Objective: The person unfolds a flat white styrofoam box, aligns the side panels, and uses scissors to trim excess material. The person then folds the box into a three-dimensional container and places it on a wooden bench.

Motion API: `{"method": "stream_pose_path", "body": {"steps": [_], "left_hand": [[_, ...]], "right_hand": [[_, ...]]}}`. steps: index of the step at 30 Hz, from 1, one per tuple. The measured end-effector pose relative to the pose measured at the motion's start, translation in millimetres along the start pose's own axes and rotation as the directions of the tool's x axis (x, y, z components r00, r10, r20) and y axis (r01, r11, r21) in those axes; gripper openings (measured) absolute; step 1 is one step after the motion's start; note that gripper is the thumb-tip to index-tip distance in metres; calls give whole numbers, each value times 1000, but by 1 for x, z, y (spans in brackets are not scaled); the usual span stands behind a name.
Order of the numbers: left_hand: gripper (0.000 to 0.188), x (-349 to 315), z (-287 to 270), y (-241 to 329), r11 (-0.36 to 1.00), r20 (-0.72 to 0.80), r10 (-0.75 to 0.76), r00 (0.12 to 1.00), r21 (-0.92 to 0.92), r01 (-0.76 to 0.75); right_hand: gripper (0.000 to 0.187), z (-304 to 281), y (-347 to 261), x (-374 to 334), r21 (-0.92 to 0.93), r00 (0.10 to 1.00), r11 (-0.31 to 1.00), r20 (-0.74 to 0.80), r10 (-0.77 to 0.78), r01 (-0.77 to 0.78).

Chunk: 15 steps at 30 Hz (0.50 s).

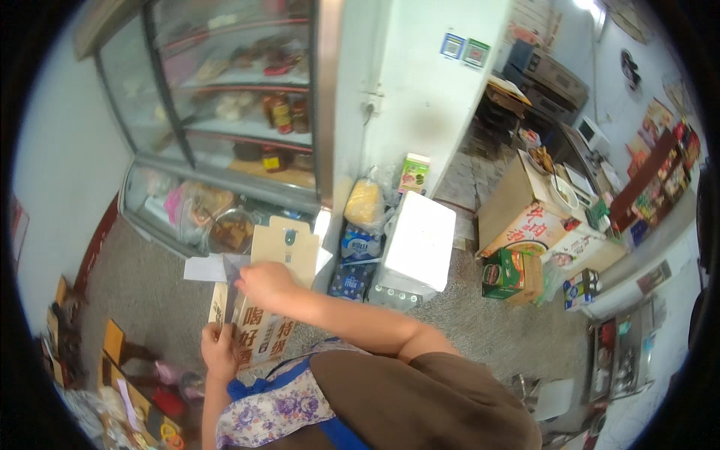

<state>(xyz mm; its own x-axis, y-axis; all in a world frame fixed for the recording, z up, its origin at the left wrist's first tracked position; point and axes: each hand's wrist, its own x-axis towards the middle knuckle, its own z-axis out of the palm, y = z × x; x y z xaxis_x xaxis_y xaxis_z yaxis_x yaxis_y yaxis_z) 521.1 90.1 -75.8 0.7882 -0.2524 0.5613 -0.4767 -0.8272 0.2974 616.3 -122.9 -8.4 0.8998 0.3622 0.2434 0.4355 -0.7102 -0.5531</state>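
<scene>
A tall beige cardboard box (264, 330) with dark printing stands open in front of me. One beige flap (289, 238) with a dark green mark sticks up, and a white flap (204, 268) spreads out to the left. My left hand (217, 349) is closed around the near left edge of the box. My right hand (268, 286) reaches across the opening, its fingers curled and pinching at a grey inner flap by the rim. The palm side of the right hand and the inside of the box are mostly hidden.
A glass display fridge (247, 97) with jars and food stands ahead. To its right are blue bottle packs (358, 251) and a white foam box (420, 236). Further right, a green carton (504, 274) sits by a counter (517, 214). A wooden stool (112, 345) stands lower left.
</scene>
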Motion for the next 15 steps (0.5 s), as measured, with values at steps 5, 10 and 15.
{"method": "stream_pose_path", "body": {"steps": [5, 10, 15], "left_hand": [[32, 14, 2, 27, 987, 105, -4, 995, 160, -13], [23, 16, 20, 62, 921, 282, -118, 952, 390, -2], [9, 8, 14, 68, 837, 400, 161, 902, 430, -340]], "right_hand": [[26, -27, 5, -33, 19, 988, 1000, -151, -4, 7], [23, -38, 2, -61, -26, 961, 1000, -275, -14, 7], [21, -48, 2, -81, -42, 929, 997, -363, -72, 60]]}}
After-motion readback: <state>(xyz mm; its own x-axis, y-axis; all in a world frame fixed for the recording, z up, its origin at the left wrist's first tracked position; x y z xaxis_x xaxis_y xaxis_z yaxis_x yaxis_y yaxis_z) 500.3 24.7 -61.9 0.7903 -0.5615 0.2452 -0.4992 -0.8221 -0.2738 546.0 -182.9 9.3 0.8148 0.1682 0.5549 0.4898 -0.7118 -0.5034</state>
